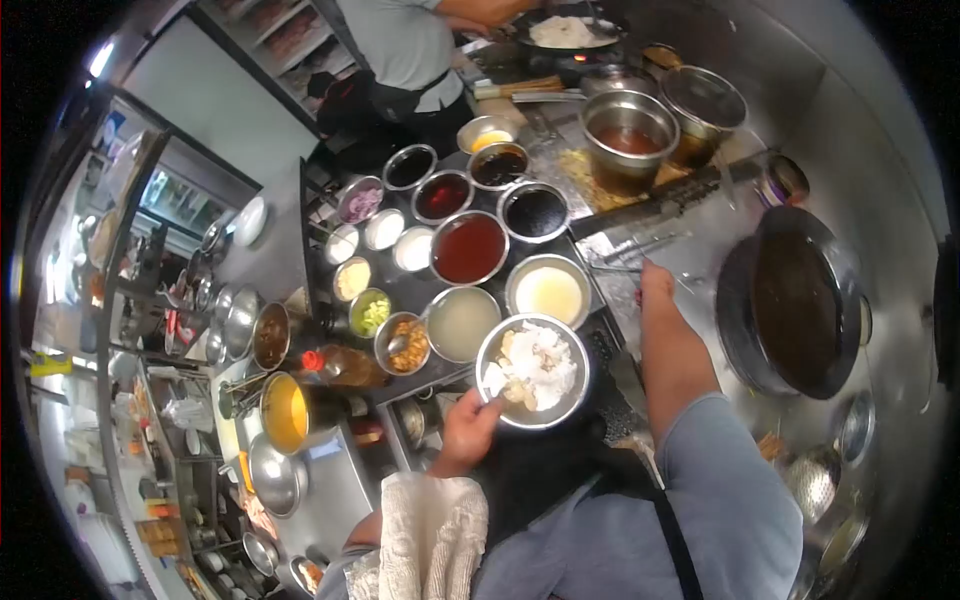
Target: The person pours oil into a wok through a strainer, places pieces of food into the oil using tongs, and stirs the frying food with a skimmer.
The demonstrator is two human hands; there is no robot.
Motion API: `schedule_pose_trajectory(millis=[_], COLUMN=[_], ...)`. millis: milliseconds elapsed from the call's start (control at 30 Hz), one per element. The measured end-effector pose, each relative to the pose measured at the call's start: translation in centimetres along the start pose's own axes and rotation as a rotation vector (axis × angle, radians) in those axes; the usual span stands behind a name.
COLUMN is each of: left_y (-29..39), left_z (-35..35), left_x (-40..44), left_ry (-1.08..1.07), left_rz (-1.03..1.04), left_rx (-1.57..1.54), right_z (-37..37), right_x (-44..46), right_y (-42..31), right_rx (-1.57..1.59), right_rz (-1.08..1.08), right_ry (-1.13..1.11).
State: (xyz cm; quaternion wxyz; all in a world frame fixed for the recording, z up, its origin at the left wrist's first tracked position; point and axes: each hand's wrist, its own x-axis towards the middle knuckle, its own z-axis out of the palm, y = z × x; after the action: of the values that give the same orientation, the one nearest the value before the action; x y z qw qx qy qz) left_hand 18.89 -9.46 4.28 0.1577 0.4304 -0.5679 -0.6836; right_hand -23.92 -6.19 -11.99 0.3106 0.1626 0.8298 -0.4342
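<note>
My left hand (468, 430) grips the rim of a steel bowl (577, 402), its fingers closed on the near left side. Inside the bowl lie pale pieces (535, 368) heaped with white powder. My right arm stretches forward over the steel stove top. At its end my right hand (655, 283) is closed beside a thin metal rod (615, 268); what its fingers hold, if anything, is too small to make out. Just beyond the held bowl stand a bowl of creamy yellow liquid (548, 292) and a bowl of cloudy liquid (463, 324).
A large wok (795, 300) with dark liquid sits at right. Several sauce bowls, including red sauce (469, 248), crowd the counter ahead. Pots (630, 140) stand at the back. Another person (405, 50) works at a far wok (570, 35). Strainers (812, 485) lie lower right.
</note>
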Motion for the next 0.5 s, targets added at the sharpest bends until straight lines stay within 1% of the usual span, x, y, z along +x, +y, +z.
schedule_pose_trajectory(millis=[33,67,133,167,200,233,300,333,367,400,433,467,500], left_y=[0.3,0.9,0.8,0.7,1.9,2.7,3.6,3.6,2.3,1.0,3.1,3.2,3.2], left_z=[-0.5,-1.0,-1.9,-2.2,-2.0,-2.2,-2.4,-2.3,-2.1,-2.1,-1.2,-0.7,-0.1], left_x=[0.6,1.0,2.7,3.4,4.1,5.0,6.6,7.6,9.2,10.8,11.3,12.4,13.4], left_ry=[-0.01,-0.016,-0.044,-0.064,-0.041,-0.008,0.009,0.016,0.025,-0.011,-0.047,-0.086,-0.12], left_rz=[0.013,0.011,0.066,0.088,0.118,0.102,0.045,0.149,0.149,0.116,0.104,0.094,0.087], left_rx=[-0.028,0.012,-0.016,-0.029,0.004,0.12,0.366,0.381,0.335,0.225,0.298,0.254,0.211], right_z=[1.0,2.2,4.6,4.8,4.3,3.6,1.3,-0.3,-1.9,-3.6,-5.2,-6.7,-7.6], right_x=[1.6,4.9,14.8,17.8,17.8,17.0,14.0,11.7,8.5,4.9,1.6,-1.6,-3.4], right_y=[0.0,1.2,4.3,5.7,6.0,5.8,8.4,8.9,8.5,8.5,8.8,9.1,10.8], right_rx=[-0.106,-0.218,-0.771,-0.968,-1.022,-1.076,-0.868,-0.917,-1.004,-1.054,-1.061,-1.015,-0.771], right_rz=[-0.034,-0.085,-0.4,-0.537,-0.567,-0.599,-0.483,-0.456,-0.466,-0.48,-0.488,-0.491,-0.459], right_ry=[0.035,0.063,0.035,0.023,0.009,-0.003,0.217,0.243,0.227,0.211,0.203,0.215,0.288])
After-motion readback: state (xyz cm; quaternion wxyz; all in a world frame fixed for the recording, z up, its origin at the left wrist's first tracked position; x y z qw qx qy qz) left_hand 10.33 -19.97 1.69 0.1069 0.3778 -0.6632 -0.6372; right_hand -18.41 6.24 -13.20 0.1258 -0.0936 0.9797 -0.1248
